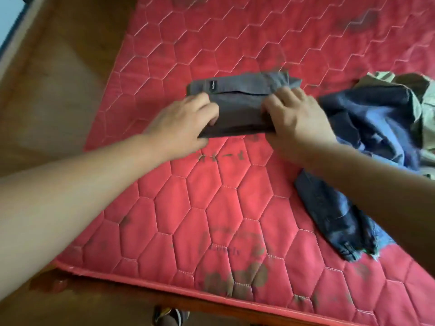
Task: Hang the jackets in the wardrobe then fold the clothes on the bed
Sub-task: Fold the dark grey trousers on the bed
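Our left hand [186, 123] and right hand [294, 114] each grip an end of the folded grey garment [240, 100] on the bed [211, 208], some fingertips hidden under cloth. Jeans [367, 128] lie beside it; khaki cloth [427, 114] is cut off rightward.

Two hands: one left hand [186, 123], one right hand [296, 118]. Three garments lie on one red mattress [223, 208]: one grey folded garment [244, 95], one blue denim garment [367, 128], one khaki garment [429, 109].

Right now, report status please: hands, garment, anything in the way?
Left hand, right hand: both grip folded grey garment on red mattress. Blue jeans unfolded at right, not in the way.
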Available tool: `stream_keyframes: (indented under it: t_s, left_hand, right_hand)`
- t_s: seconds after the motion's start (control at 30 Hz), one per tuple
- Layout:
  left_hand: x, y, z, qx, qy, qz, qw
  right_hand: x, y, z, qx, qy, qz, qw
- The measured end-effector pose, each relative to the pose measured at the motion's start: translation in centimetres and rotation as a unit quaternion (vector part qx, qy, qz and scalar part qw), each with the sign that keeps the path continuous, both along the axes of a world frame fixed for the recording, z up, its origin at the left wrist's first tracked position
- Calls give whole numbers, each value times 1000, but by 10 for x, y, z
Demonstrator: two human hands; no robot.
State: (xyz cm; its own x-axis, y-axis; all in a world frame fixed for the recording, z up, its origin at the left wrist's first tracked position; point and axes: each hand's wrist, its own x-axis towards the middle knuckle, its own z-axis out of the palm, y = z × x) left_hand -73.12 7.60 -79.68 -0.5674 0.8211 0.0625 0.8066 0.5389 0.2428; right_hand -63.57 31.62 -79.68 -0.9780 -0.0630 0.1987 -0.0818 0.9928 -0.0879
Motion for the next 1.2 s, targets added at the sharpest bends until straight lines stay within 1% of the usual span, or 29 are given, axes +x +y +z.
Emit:
stream_keyframes:
  t_s: [0.07, 0.1, 0.17, 0.2, 0.23, 0.27, 0.33, 0.37, 0.4, 0.43, 0.53, 0.67, 0.8, 0.87, 0.93, 0.97, 1.0, 1.1, 1.2]
  left_hand:
    - [35, -13, -42, -56, 47, -4, 997]
    - [58, -22, -66, -93, 42, 6, 995]
    - [108, -40, -107, -163, -19, 20, 986]
    - [127, -48, -120, -182, -44, 27, 982]
    - [139, -52, -129, -176, -55, 40, 982]
    - [141, -51, -134, -138, -47, 61, 987]
    - [123, -35, -139, -28, -12, 104, 994]
    - [111, -24, -141, 9, -4, 120, 993]
    - [99, -13, -147, 19, 1, 134, 991]
    - [90, -4, -155, 5, 6, 145, 989]
    - [83, 6, -187, -78, 13, 160, 984]
    - [81, 3, -206, -94, 4, 168, 981]
    - [73, 10, -191, -128, -23, 167, 977]
    - [62, 13, -178, -112, -25, 174, 978]
    - [44, 17, -169, -68, 0, 175, 982]
    - [34, 20, -168, -61, 16, 169, 984]
    - [23, 25, -168, -69, 25, 161, 984]
    - [-1, 35, -189, -112, 31, 148, 982]
    - [-5, 31, -212, -108, 36, 151, 982]
  right_hand:
    - [40, -18, -42, 36, -17, -1, 999]
    - [63, -29, -65, 41, -46, 4, 998]
    - [108, -50, -106, 37, -145, 16, 989]
    - [125, -58, -121, 27, -195, 16, 980]
    - [135, -64, -132, 11, -218, 10, 976]
    - [136, -66, -138, -9, -198, -5, 980]
    - [121, -64, -142, -35, -113, -43, 992]
    - [109, -62, -145, -44, -80, -55, 994]
    - [97, -59, -149, -48, -65, -62, 995]
    - [87, -55, -156, -46, -72, -66, 994]
    - [78, -50, -185, -20, -161, -79, 984]
    - [76, -42, -202, -47, -180, -83, 979]
    - [66, -44, -185, -33, -230, -97, 968]
    - [56, -37, -171, -48, -206, -100, 972]
    - [40, -26, -162, -51, -135, -92, 985]
    - [30, -21, -160, -41, -111, -89, 989]
    - [18, -17, -160, -30, -109, -88, 990]
    - [-14, -13, -182, -6, -167, -85, 982]
    - [-23, -13, -206, -15, -188, -106, 976]
